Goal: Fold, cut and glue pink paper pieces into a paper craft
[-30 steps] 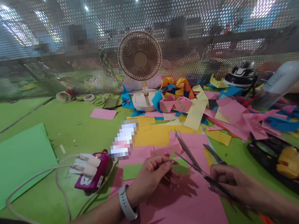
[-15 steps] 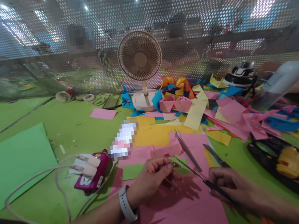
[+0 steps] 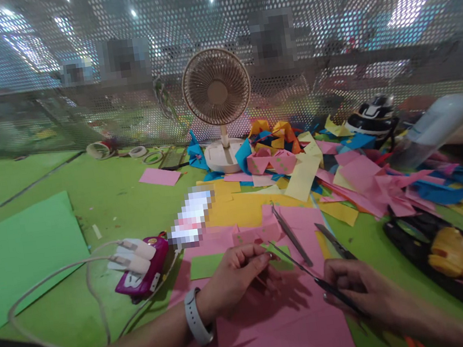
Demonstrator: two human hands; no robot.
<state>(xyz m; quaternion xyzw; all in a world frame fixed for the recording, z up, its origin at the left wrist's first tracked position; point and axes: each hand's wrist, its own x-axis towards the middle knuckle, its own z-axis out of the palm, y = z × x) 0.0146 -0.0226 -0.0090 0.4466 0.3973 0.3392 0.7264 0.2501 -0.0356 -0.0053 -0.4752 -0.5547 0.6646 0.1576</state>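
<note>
My left hand (image 3: pixel 244 271), with a pale watch band (image 3: pixel 198 317) on the wrist, is closed in a pinch above a pink sheet (image 3: pixel 287 337). What its fingertips hold, if anything, is too small to make out. My right hand (image 3: pixel 353 288) grips a thin pointed tool (image 3: pixel 294 262) with a black handle; its tip reaches close to my left fingertips. Beyond them, a pair of metal tweezers (image 3: pixel 291 235) and a folded pink paper strip (image 3: pixel 260 233) lie on the paper. A dark knife-like tool (image 3: pixel 335 240) rests beside my right hand. Green paper (image 3: pixel 205 266) is partly behind my left hand.
A fan (image 3: pixel 217 90) stands before a perforated screen (image 3: pixel 313 15). Paper scraps (image 3: pixel 363 173) heap at the right, near a black tray (image 3: pixel 397 234) holding a yellow tool (image 3: pixel 450 247). A phone (image 3: pixel 190 219), a purple power strip (image 3: pixel 144 287) with cables, and green card (image 3: pixel 24 252) are left.
Both hands and the tool stay almost exactly where they were. Only blurred shapes behind the screen differ slightly.
</note>
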